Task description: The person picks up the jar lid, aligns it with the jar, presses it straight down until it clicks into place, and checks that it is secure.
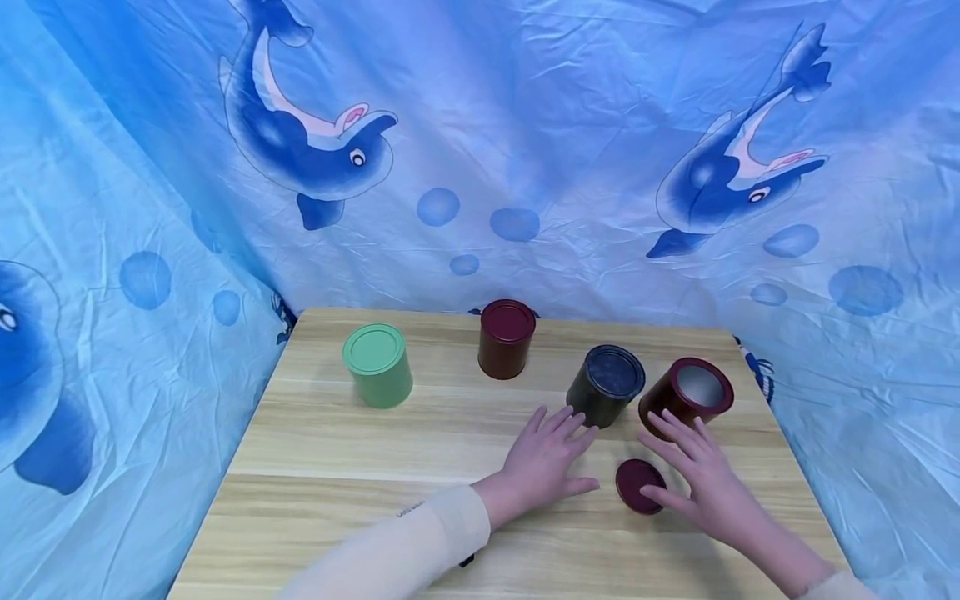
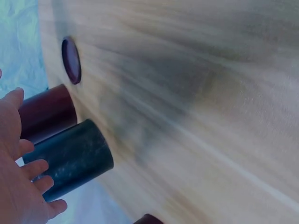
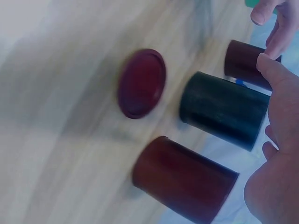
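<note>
My left hand [image 1: 546, 460] has its fingers spread, with the tips overlapping the lower side of a black lidded can [image 1: 604, 385] in the head view. An uncovered dark red can [image 1: 678, 398] stands to the right of the black one, its silvery inside showing. My right hand [image 1: 701, 479] reaches toward it with fingers extended and spread, holding nothing. A round dark red lid [image 1: 640, 486] lies flat on the table between the two hands, beside the right thumb. In the right wrist view, the lid [image 3: 142, 84] sits apart from both cans.
A second dark red can [image 1: 507, 338], with its lid on, stands near the back edge of the wooden table [image 1: 330, 492]. Farther left is a green lidded can [image 1: 378, 365]. Blue dolphin-print cloth [image 1: 480, 150] hangs behind the table and along its sides.
</note>
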Tool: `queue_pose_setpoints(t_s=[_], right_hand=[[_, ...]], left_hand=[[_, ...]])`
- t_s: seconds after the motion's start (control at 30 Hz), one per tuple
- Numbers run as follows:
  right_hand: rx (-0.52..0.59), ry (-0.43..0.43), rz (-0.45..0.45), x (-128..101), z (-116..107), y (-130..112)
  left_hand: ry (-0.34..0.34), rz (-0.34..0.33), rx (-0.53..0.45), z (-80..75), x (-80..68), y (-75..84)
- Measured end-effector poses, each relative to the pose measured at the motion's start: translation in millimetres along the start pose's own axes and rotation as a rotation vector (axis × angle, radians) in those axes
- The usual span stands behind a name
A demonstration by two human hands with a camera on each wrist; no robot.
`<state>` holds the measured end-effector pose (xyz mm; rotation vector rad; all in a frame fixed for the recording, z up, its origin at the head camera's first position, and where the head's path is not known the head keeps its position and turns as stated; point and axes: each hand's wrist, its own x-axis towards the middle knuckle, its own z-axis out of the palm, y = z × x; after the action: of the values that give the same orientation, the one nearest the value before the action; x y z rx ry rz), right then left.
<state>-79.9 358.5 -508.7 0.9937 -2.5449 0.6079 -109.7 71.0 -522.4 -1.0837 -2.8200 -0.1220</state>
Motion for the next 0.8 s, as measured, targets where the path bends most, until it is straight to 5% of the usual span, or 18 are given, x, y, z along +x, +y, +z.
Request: queue_pose_setpoints(t_s=[0.4, 0.8], right_hand=[[0.007, -0.015, 0.052, -32.7, 20.8, 4.7], [-0.045, -0.123, 0.168, -55.8, 36.7, 13.5]], left_hand=[[-0.027, 0.026, 0.050, 28.9, 0.7, 14.5], [-0.091, 0.008, 0.057, 55.3, 10.4, 32.5]])
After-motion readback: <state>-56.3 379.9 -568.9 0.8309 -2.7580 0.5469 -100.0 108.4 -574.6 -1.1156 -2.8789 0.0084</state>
